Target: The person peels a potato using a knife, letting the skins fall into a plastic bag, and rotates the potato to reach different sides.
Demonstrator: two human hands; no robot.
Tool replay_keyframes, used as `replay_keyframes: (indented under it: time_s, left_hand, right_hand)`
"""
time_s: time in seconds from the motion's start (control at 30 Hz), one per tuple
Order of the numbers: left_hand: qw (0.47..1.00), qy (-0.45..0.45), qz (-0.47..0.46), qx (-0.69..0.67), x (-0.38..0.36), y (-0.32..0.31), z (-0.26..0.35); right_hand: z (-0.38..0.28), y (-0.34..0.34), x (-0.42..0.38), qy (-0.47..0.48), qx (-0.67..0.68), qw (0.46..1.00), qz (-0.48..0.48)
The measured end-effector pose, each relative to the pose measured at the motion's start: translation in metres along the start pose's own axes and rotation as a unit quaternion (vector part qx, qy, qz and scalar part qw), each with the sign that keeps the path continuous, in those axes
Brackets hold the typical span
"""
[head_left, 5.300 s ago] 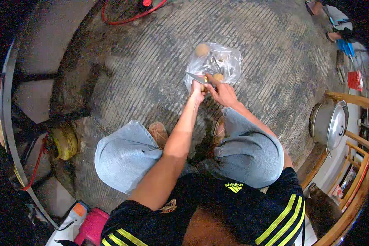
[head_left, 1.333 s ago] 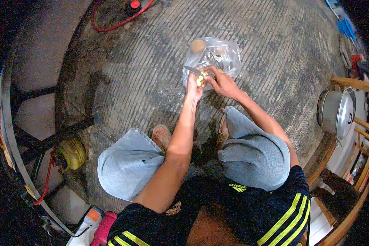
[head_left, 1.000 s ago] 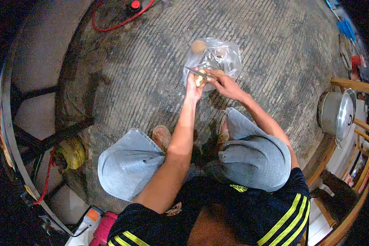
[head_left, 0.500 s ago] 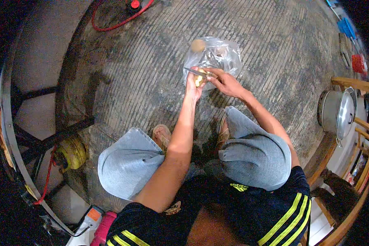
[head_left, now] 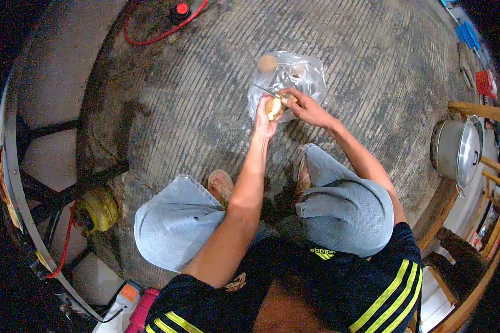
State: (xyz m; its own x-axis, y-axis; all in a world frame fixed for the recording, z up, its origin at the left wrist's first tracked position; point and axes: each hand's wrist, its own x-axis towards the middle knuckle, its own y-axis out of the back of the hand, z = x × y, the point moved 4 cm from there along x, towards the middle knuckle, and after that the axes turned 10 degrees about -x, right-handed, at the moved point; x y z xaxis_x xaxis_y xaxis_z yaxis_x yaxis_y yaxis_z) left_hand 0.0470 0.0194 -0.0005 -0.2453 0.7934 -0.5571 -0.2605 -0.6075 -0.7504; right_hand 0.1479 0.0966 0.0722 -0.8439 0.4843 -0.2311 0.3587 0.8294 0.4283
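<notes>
In my left hand [head_left: 265,118] is a partly peeled potato [head_left: 274,107], its pale yellow flesh showing beside strips of brown skin. My right hand [head_left: 306,110] grips a knife [head_left: 263,89] whose blade points up and to the left, just above the potato; its handle is covered by my fingers. Both hands meet over a clear plastic bag [head_left: 311,77] spread on the ground. A whole brown potato [head_left: 267,63] lies at the bag's upper left, and another roundish brown piece [head_left: 298,70] shows dimly through the plastic.
A grooved concrete floor [head_left: 205,100] surrounds my feet. At right stands a lidded metal pot [head_left: 453,150] near wooden furniture [head_left: 478,112]. To the left are a yellow-green gas cylinder [head_left: 99,209] and a black metal frame [head_left: 75,180]. A red hose [head_left: 164,36] curves at the top.
The knife has shifted slightly, its blade now tilting more steeply up and left. The potato has turned a little in my left hand, showing its peeled side differently.
</notes>
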Motion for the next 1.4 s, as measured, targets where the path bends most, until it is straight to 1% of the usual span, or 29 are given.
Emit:
replay_keyframes:
  time_s: [0.03, 0.1, 0.17, 0.23, 0.3, 0.33, 0.4, 0.43, 0.53, 0.67, 0.7, 0.83, 0.9, 1.0, 1.03, 1.1, 1.17, 1.2, 1.23, 1.33, 1.4]
  left_hand:
    - [1.0, -0.003, 0.018, -0.015, -0.001, -0.002, 0.005]
    - [0.998, -0.02, 0.049, -0.032, -0.004, -0.002, 0.013]
    - [0.997, -0.023, 0.049, -0.055, -0.003, 0.006, 0.009]
    - [0.996, -0.028, 0.054, -0.059, -0.002, 0.007, 0.008]
    - [0.999, -0.011, 0.005, -0.038, -0.002, 0.007, 0.007]
    - [0.999, -0.004, -0.02, -0.028, -0.003, 0.007, 0.007]
    - [1.0, -0.002, -0.02, -0.009, -0.002, 0.004, 0.004]
    - [1.0, -0.001, -0.021, 0.001, -0.003, 0.002, 0.003]
    - [0.998, -0.012, 0.019, -0.057, -0.006, -0.006, 0.008]
    - [0.998, -0.024, -0.03, -0.04, 0.001, -0.002, 0.014]
    - [0.998, -0.028, -0.012, -0.051, 0.002, -0.001, 0.012]
    - [0.998, -0.021, -0.017, -0.05, 0.001, -0.003, 0.01]
    - [0.999, -0.022, -0.017, -0.045, 0.0, -0.003, 0.011]
    - [1.0, 0.016, -0.021, -0.015, -0.003, -0.001, 0.009]
    - [0.998, 0.021, -0.047, -0.02, 0.001, 0.003, 0.004]
    - [0.994, 0.028, -0.098, -0.029, 0.004, 0.006, 0.002]
    - [0.998, 0.02, -0.011, -0.057, 0.005, 0.005, 0.003]
    - [0.997, 0.016, 0.032, -0.072, 0.004, 0.004, 0.004]
    - [0.997, 0.017, 0.013, -0.076, 0.006, 0.006, 0.006]
    - [0.997, 0.029, -0.04, -0.055, 0.007, 0.003, 0.012]
    - [0.999, 0.008, -0.005, -0.053, 0.008, 0.006, 0.01]
  right_hand:
    - [-0.003, -0.001, -0.002, 0.02, 0.002, 1.0, -0.005]
    - [0.0, -0.006, 0.001, 0.175, -0.073, 0.979, 0.074]
    - [0.01, -0.009, -0.001, 0.14, -0.102, 0.983, 0.059]
    - [0.001, -0.006, -0.005, 0.101, -0.108, 0.988, 0.051]
    - [-0.006, -0.004, -0.007, 0.061, -0.092, 0.993, 0.044]
    - [-0.002, -0.006, -0.007, 0.046, -0.069, 0.996, 0.035]
    - [0.004, -0.005, -0.001, 0.019, -0.024, 0.999, 0.019]
    - [0.006, -0.004, 0.0, -0.002, 0.02, 1.0, -0.013]
    - [-0.001, 0.004, -0.004, 0.01, 0.028, 0.999, -0.022]
    - [-0.009, 0.003, -0.008, 0.056, 0.02, 0.998, -0.022]
    - [-0.016, 0.005, -0.008, 0.059, 0.022, 0.998, -0.021]
    - [-0.017, 0.002, -0.007, 0.08, 0.048, 0.996, -0.008]
    - [-0.015, 0.005, -0.006, 0.06, 0.023, 0.998, -0.018]
    - [-0.005, 0.004, -0.003, 0.03, 0.008, 0.999, -0.026]
    - [-0.001, 0.003, -0.004, 0.019, 0.007, 0.999, -0.027]
    - [0.002, 0.002, -0.006, -0.033, 0.065, 0.996, -0.045]
    - [0.002, 0.004, -0.005, -0.081, 0.077, 0.993, -0.044]
    - [0.006, 0.005, -0.006, -0.105, 0.061, 0.992, -0.034]
    - [0.01, 0.006, -0.008, -0.13, 0.045, 0.99, -0.024]
    - [-0.001, 0.009, -0.012, -0.023, -0.06, 0.997, 0.053]
    - [-0.003, 0.005, -0.016, 0.006, -0.112, 0.992, 0.056]
